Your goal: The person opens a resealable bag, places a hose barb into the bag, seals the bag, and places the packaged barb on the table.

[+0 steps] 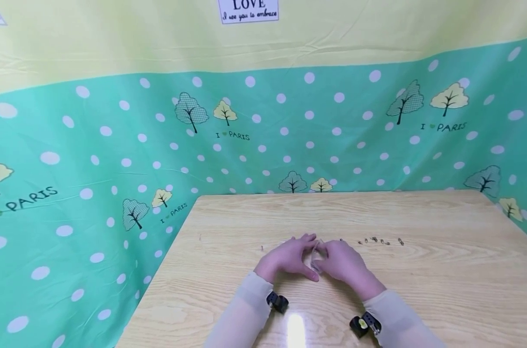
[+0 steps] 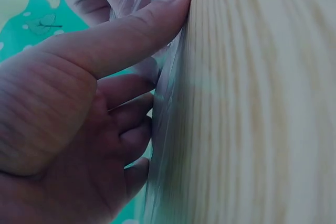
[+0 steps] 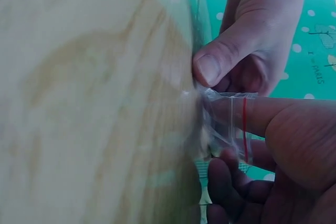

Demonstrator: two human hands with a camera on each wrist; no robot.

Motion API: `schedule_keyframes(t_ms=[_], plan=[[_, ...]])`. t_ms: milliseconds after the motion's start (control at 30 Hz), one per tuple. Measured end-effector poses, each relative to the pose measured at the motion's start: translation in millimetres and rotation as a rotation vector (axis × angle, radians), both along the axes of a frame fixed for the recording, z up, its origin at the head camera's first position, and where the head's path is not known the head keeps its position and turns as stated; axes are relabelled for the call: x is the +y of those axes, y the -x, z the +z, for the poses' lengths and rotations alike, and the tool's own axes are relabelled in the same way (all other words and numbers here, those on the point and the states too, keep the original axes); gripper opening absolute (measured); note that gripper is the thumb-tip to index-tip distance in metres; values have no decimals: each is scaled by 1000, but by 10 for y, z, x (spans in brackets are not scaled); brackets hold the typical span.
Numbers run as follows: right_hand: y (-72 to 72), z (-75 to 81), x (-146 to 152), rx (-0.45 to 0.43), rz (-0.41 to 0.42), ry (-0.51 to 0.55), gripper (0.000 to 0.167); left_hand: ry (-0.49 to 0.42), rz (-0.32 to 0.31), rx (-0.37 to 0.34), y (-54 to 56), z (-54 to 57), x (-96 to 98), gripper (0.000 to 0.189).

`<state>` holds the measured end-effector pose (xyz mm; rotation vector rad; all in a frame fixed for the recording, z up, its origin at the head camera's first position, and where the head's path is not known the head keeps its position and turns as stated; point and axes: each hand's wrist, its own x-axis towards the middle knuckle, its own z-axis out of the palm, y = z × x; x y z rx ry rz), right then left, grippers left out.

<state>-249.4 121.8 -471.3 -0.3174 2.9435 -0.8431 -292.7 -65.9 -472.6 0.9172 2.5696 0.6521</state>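
Observation:
A small clear zip bag (image 1: 317,258) with a red line along its mouth lies between both hands near the middle of the table. My left hand (image 1: 291,257) holds it from the left, its thumb stretched along the tabletop to the plastic, as the left wrist view shows. From the right, my right hand (image 1: 344,261) grips the bag; in the right wrist view its thumb and a finger overlap the mouth with the red strip (image 3: 244,129). The other right fingers curl under. Whether anything sits inside the crumpled bag I cannot tell.
Several tiny dark metal pieces (image 1: 374,239) lie in a loose row to the right, beyond my right hand. A tiny reddish piece (image 1: 262,248) lies left of my left hand. The wooden table (image 1: 442,290) ends at a green dotted curtain (image 1: 228,164).

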Motion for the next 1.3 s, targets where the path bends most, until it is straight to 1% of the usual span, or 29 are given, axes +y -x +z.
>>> schedule_keyframes(t_ms=[100,233,400,533,633,700,767,933,1067,1200,1300], plan=[[0,9,-7,-16,-11,36,48,-7,5,-12,6,-7,-13,101],[-19,29,-7,-36,-11,75,44,-10,0,-9,13,-13,-22,99],[-38,54,4,-45,-10,69,46,-21,-6,-24,37,-21,-23,100],[-32,36,0,-47,-19,53,48,-21,14,-28,45,-30,-22,100],[-24,26,-5,-32,-5,40,47,-15,24,-23,39,-29,-23,99],[-19,28,0,-38,6,40,46,-10,24,-21,36,-27,-23,98],[-13,36,20,-52,26,52,48,-7,21,-19,37,-31,-24,97],[-1,78,123,-126,63,126,52,4,24,-20,39,-43,-25,96],[5,138,205,-156,74,158,47,16,18,-11,38,-40,-18,97],[9,182,238,-164,68,166,43,25,18,0,34,-28,-13,97],[15,172,225,-139,60,179,37,28,25,1,30,-25,-11,97]])
